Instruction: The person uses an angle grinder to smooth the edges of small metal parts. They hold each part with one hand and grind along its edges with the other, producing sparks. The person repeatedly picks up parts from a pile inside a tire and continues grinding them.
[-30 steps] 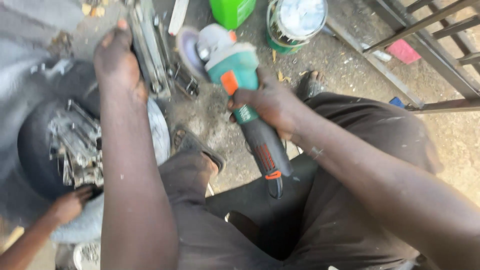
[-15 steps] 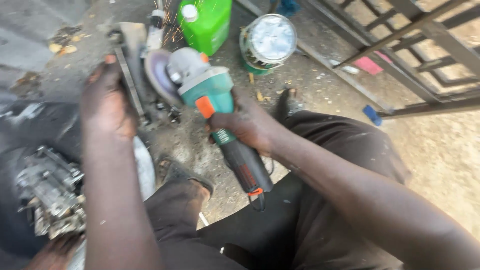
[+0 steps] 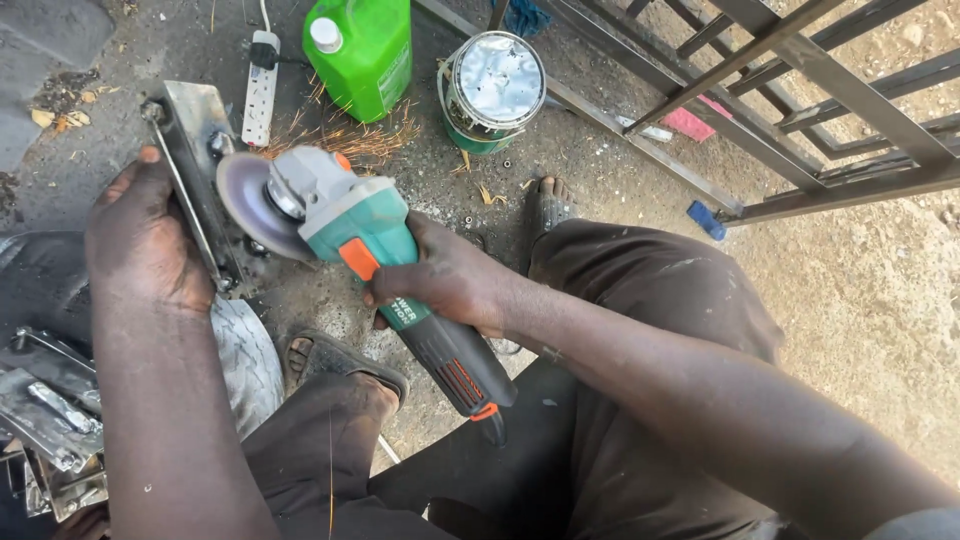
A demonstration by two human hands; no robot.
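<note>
1. The right hand (image 3: 455, 280) is wrapped fully around the body of a teal angle grinder (image 3: 385, 270), fingers closed on the grip just behind its orange switch. The black handle and cord end trail back toward the person's lap.
2. The left hand (image 3: 145, 240) is closed over the near end of a flat metal plate (image 3: 195, 160), pressing it down against the ground to steady it. Its fingers curl over the plate's edge.
3. The grinder's disc (image 3: 250, 205) stands on edge, touching or just beside the plate's long side, and orange sparks (image 3: 345, 135) fan away toward the top of the view.
4. Risks, judged from this position:
   - The left hand sits near the disc. If the disc catches and kicks, it could jump toward those bare fingers.
   - The plate is held by hand pressure only, with no clamp in sight, so it could shift under the disc.
   - The sparks land close to a green plastic jug (image 3: 360, 55) and a white power strip (image 3: 260, 90). Heat could mark or damage either one.
   - The person's sandalled foot (image 3: 335, 360) lies just below the grinder, open to sparks or a dropped tool.
5. Further out stand a foil-covered can (image 3: 495, 90) and a metal gate frame (image 3: 780, 90), with loose metal parts (image 3: 50, 410) at the left edge.
</note>
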